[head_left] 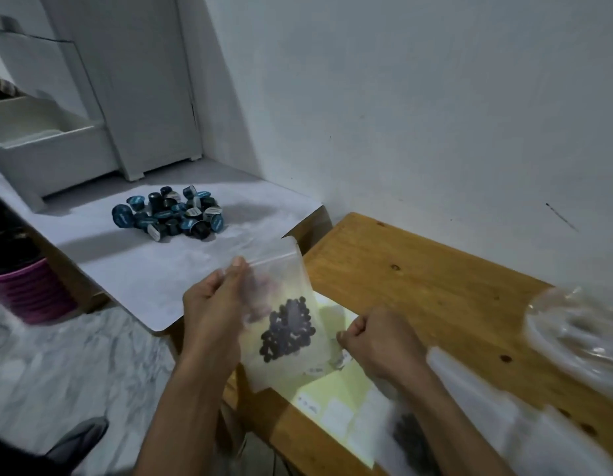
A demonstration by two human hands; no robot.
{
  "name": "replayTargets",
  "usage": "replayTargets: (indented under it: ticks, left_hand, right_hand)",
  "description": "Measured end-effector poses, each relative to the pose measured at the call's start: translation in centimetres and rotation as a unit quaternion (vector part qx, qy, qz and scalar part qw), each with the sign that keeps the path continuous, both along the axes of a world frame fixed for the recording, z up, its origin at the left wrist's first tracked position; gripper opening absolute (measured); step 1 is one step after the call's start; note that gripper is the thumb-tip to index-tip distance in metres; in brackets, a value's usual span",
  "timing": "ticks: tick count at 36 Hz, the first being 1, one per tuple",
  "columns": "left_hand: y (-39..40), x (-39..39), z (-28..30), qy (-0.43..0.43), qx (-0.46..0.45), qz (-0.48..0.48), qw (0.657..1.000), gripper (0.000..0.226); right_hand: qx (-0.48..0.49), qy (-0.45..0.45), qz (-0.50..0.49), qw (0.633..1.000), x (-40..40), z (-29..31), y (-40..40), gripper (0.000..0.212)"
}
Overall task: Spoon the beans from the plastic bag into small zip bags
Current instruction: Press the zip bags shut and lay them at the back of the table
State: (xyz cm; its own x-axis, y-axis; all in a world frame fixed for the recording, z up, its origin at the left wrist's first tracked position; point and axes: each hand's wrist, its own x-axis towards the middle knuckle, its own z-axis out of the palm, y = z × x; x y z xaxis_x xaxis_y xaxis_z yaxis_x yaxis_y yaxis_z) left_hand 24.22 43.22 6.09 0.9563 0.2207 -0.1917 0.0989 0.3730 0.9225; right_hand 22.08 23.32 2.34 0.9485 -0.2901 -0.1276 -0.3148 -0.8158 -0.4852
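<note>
Beans (287, 329), dark and clumped, sit in the lower half of a small zip bag (281, 304) held up over the near-left corner of the wooden table (435, 286). The left hand (212, 304) pinches the bag's top left edge, thumb in front and fingers behind the clear film. The right hand (377, 338) is curled into a loose fist by the bag's lower right corner; whether it nips the plastic there or holds something else I cannot tell, since motion blur smears it.

The mouth of the bag looks unsealed, I judge, so a tilt or a slack pinch could let the beans slide to one side and spill over the table edge to the floor. A tug from the right hand could also pull the film out of the left.

Under the bag lies a pale yellow sheet (332, 389) with small labels. At the lower right a blurred plastic bag (411, 438) shows a dark mass, likely more beans. Farther right is crumpled clear plastic (580, 331), contents not readable. On the white surface (161, 276) beyond sits a heap of blue and black capsules (169, 213)
</note>
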Motion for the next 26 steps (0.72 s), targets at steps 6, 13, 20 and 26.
replayTargets:
  ticks: [6,13,20,26]
  left_hand:
    - [-0.5,-0.4,0.4,0.002,-0.002,-0.003,1.000,0.025]
    - [-3.2,-1.8,1.5,-0.036,0.033,-0.043,0.998,0.026]
    - [-8.1,-5.0,2.5,-0.084,0.059,-0.125,0.987,0.025]
    - [-10.9,-6.6,3.2,-0.085,0.053,-0.164,0.981,0.024]
  right_hand:
    - [0.067,-0.058,-0.003,0.996,-0.9,1.0,-0.5,0.035]
    - [0.218,-0.255,0.002,0.942,-4.3,6.4,-0.5,0.023]
    - [0.188,-0.262,-0.033,0.946,-6.3,6.7,-1.0,0.023]
    - [0.169,-0.270,-0.066,0.946,-8.1,7.0,-3.3,0.019]
